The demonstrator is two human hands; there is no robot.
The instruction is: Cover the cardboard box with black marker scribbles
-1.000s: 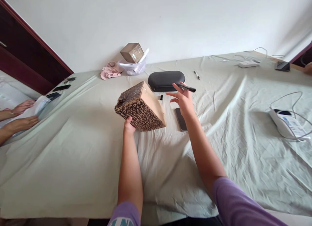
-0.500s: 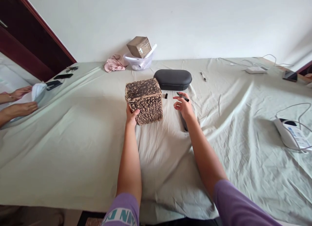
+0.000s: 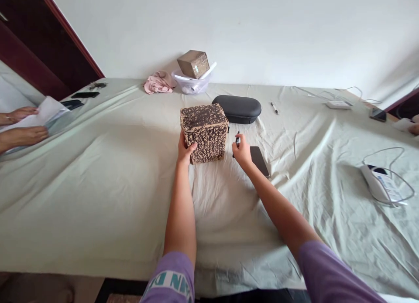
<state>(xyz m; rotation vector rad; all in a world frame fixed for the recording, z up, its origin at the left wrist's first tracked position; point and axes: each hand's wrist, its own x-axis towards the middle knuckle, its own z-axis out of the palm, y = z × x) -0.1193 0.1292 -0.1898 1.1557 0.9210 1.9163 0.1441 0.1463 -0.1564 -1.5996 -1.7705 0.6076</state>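
Observation:
A cardboard box covered in black scribbles stands upright on the pale green cloth. My left hand grips its lower left edge, thumb on the front face. My right hand is closed round a black marker, held just right of the box. A dark phone lies flat beside my right wrist. The marker's cap lies hidden behind the box.
A black oval case lies behind the box. At the wall are a pink cloth and a clear tub with a small box. Another person's hands hold paper at left. A white device with cables lies right.
The box went from tilted in my left hand to standing upright on the cloth. My right hand drew in close to the box's right side with the marker.

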